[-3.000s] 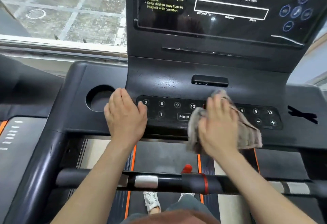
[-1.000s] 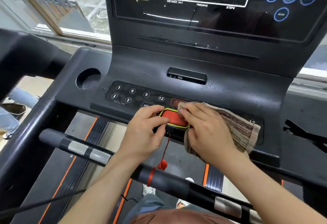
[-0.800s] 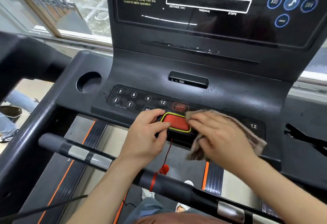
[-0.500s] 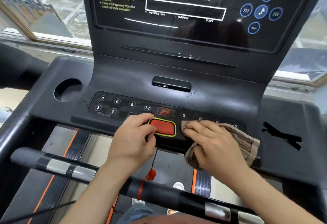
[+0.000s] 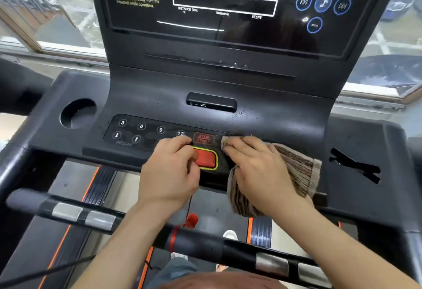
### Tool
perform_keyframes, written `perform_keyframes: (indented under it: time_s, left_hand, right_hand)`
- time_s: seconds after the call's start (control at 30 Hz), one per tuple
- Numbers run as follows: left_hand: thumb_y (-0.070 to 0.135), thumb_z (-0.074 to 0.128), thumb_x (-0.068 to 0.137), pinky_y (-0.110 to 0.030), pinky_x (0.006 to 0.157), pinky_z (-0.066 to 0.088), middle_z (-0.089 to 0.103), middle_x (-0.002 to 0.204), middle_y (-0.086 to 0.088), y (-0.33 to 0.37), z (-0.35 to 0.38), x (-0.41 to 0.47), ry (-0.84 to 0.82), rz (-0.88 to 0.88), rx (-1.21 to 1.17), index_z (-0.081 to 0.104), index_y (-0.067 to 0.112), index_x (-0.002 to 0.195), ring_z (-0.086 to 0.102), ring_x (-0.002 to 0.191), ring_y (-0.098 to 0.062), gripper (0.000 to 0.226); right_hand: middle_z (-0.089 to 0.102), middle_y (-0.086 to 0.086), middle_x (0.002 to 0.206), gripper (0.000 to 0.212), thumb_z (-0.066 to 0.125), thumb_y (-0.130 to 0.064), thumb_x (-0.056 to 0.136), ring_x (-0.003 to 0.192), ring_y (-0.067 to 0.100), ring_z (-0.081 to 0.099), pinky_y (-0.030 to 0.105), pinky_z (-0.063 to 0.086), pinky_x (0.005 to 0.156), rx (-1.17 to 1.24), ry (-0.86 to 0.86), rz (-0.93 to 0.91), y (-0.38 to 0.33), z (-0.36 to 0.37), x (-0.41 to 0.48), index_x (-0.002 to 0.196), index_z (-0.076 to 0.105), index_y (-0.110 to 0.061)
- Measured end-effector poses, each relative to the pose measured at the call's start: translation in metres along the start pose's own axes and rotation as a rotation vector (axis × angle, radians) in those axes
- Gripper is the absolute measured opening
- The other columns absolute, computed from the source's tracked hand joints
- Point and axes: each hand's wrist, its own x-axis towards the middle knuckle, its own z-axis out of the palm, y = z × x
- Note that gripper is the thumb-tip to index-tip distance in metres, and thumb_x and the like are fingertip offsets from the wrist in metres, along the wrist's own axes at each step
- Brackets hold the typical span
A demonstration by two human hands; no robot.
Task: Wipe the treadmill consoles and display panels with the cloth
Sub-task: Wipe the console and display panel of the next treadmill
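Window [image 5: 57,15] ahead, daylight; wet paving, parked cars [image 5: 397,10] outside.

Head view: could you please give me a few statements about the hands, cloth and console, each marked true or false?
The right hand presses the cloth against the console. True.
The left hand holds the cloth. False: it holds the red safety key.
The cup holder lies on the console's right. False: the cup holder is on its left.
The STOP/START label sits just above the red safety key. True.
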Motion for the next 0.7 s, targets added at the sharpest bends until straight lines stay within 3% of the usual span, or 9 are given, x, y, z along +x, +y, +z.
perform_keyframes:
  time_s: [0.07,0.23,0.33,0.4,0.53,0.7]
  left_hand:
    - [0.019,0.054,0.072,-0.038,0.07,0.055,0.066,0.106,0.003,0.004,0.004,0.0,0.0,0.036,-0.015,0.071,0.016,0.079,0.057,0.097,-0.024,0.019]
    - [0.023,0.055,0.08,-0.045,0.082,0.051,0.065,0.113,-0.008,0.019,0.025,0.005,-0.061,0.189,-0.015,0.073,0.014,0.102,0.06,0.099,-0.033,0.03]
    - [0.034,0.055,0.081,-0.047,0.086,0.049,0.063,0.118,-0.008,0.026,0.032,0.009,-0.126,0.215,-0.001,0.07,0.016,0.112,0.06,0.103,-0.032,0.039]
    - [0.036,0.056,0.08,-0.047,0.086,0.049,0.062,0.119,-0.006,0.025,0.032,0.014,-0.138,0.229,0.022,0.069,0.018,0.114,0.059,0.104,-0.03,0.04]
    - [0.037,0.054,0.081,-0.049,0.087,0.049,0.062,0.119,-0.005,0.028,0.036,0.015,-0.14,0.231,0.034,0.069,0.02,0.114,0.057,0.105,-0.03,0.04]
    - [0.025,0.057,0.083,-0.046,0.087,0.049,0.063,0.119,-0.005,0.053,0.051,0.007,-0.137,0.38,-0.075,0.069,0.015,0.114,0.059,0.103,-0.032,0.035]
  right_hand:
    - [0.065,-0.011,0.122,0.041,0.046,-0.017,0.08,0.107,0.02,0.056,0.036,0.047,0.078,-0.017,0.026,-0.08,0.015,-0.006,-0.031,0.114,0.069,-0.022]
    - [0.066,-0.007,0.122,0.049,0.042,-0.016,0.076,0.103,0.027,0.058,0.045,0.053,0.073,-0.01,0.014,0.158,0.049,-0.022,-0.011,0.117,0.067,-0.019]
    - [0.063,-0.009,0.127,0.044,0.042,-0.018,0.081,0.109,0.021,0.056,0.036,0.041,0.079,-0.047,-0.011,-0.001,0.015,-0.008,-0.033,0.117,0.067,-0.021]
    - [0.064,-0.013,0.124,0.043,0.043,-0.019,0.08,0.108,0.02,0.056,0.035,0.044,0.076,-0.047,-0.014,-0.036,0.031,-0.017,-0.051,0.114,0.068,-0.025]
    - [0.067,-0.01,0.117,0.046,0.04,-0.014,0.076,0.102,0.026,0.058,0.042,0.053,0.073,0.002,0.025,0.177,0.066,-0.025,-0.024,0.11,0.07,-0.022]
    - [0.067,-0.014,0.119,0.039,0.045,-0.015,0.081,0.104,0.021,0.06,0.035,0.05,0.071,0.032,0.054,-0.003,0.048,-0.027,-0.068,0.108,0.072,-0.024]
